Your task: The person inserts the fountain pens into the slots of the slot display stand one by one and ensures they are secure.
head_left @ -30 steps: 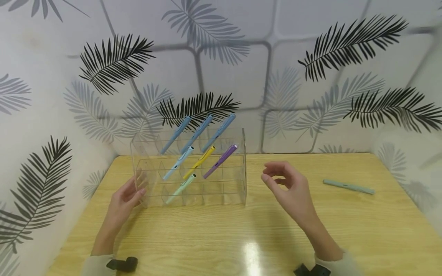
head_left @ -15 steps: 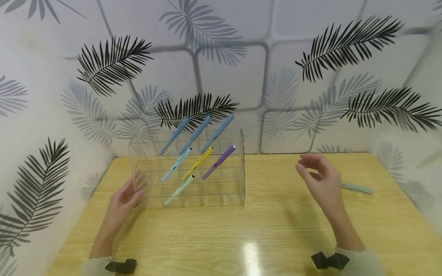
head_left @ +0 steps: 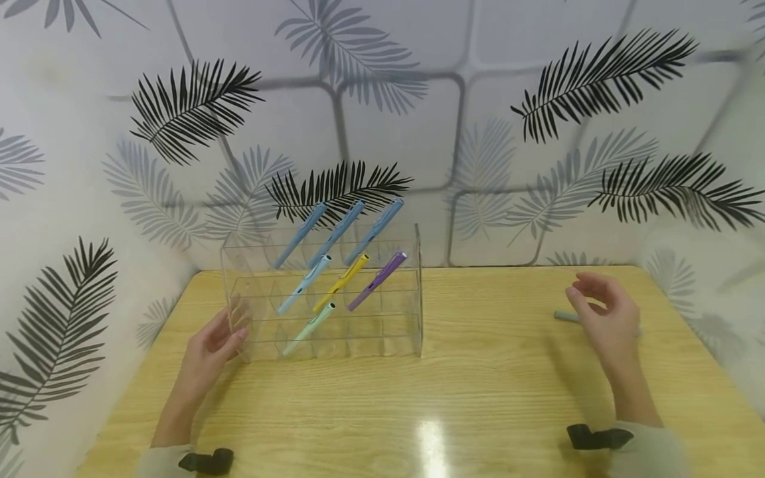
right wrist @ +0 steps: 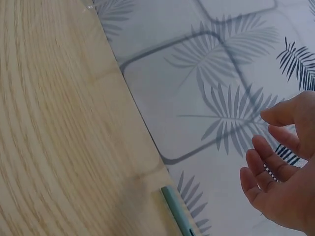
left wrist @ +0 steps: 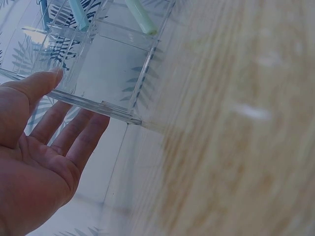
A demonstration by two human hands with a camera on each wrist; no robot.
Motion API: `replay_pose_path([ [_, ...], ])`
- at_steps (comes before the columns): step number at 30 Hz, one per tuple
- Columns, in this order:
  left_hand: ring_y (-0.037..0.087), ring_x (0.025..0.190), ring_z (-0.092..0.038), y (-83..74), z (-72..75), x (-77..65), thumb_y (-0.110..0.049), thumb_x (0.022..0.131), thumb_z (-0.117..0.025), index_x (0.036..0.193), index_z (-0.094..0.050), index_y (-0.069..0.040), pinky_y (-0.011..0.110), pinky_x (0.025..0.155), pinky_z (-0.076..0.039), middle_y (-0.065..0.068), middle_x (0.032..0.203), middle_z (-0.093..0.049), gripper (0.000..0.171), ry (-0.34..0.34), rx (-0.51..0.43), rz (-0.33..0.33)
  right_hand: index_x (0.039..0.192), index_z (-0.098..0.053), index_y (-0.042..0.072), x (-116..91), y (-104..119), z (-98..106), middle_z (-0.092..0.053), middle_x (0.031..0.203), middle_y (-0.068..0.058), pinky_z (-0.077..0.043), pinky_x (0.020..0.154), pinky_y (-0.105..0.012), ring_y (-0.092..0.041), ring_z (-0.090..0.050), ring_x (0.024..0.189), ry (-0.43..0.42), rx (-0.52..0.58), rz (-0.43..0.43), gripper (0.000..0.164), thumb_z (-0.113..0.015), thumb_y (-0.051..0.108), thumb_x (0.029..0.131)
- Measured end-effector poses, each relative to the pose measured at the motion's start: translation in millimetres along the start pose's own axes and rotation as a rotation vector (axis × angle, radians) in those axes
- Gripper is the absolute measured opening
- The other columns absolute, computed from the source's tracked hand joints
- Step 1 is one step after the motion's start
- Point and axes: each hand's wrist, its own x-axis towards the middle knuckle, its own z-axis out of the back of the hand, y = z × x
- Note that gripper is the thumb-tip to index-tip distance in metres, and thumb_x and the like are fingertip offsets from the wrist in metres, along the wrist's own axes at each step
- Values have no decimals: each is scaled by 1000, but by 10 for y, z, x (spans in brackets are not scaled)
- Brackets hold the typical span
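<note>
A clear acrylic pen rack (head_left: 420, 299) with tiered compartments stands at the table's left. My left hand (head_left: 203, 352) holds its left side panel, thumb at the front edge and fingers behind, as the left wrist view also shows. In the rack lean several blue pens, including a light blue pen (head_left: 305, 284), plus a yellow pen (head_left: 340, 283), a purple pen (head_left: 378, 281) and a mint green pen (head_left: 309, 330). On the right, my right hand (head_left: 609, 322), fingers loosely curled around nothing, hovers over a sage green pen (right wrist: 176, 209) and hides its middle in the head view.
The wood-grain table (head_left: 478, 392) runs back to a wall (head_left: 394, 139) patterned with leaves. Black straps (head_left: 599, 438) circle both wrists. Bare compartments show at the rack's lower right.
My right hand has moved right, from beside the rack to over the sage green pen. The left hand keeps its place on the rack.
</note>
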Motion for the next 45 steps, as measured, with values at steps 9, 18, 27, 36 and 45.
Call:
replay_pose_path([
  [9, 8, 119, -65, -24, -11, -16, 0, 103, -59, 156, -40, -2, 21, 92, -55, 26, 145, -53, 56, -2, -9, 6, 123, -69, 8, 40, -381, 313, -67, 106, 16, -47, 84, -7, -1, -60, 104, -39, -102, -87, 28, -72, 16, 97],
  [18, 9, 122, -63, 0, 17, -31, -7, 106, -57, 159, -37, -7, 26, 88, -59, 5, 147, -57, 57, 33, 10, 47, 131, -68, 15, 13, -650, 680, -56, 123, 21, -42, 111, -31, -4, -49, 116, -22, -181, -199, 33, -68, 27, 100],
  [27, 8, 118, -65, -18, 10, -18, -9, 106, -58, 159, -38, -6, 24, 88, -58, 33, 147, -48, 57, 11, 57, 56, 141, -59, 9, -54, -843, 886, -48, 143, -21, -41, 74, -6, -6, -49, 108, 174, -269, -249, 50, -68, 37, 100],
  [36, 8, 119, -64, -28, -8, -12, -6, 105, -59, 158, -38, -4, 23, 90, -57, 35, 147, -46, 57, 9, 42, 48, 138, -56, -5, -60, -933, 948, -68, 110, 9, -46, 67, -8, 17, -48, 84, 249, -361, -153, 53, -72, 28, 99],
  [45, 5, 114, -66, -46, -8, -34, -8, 105, -60, 158, -39, -5, 22, 84, -59, 11, 143, -60, 57, -8, 58, 62, 122, -68, -6, -18, -874, 897, -67, 111, -32, -40, 62, -23, -20, -57, 87, 287, -545, -41, 32, -67, 18, 101],
])
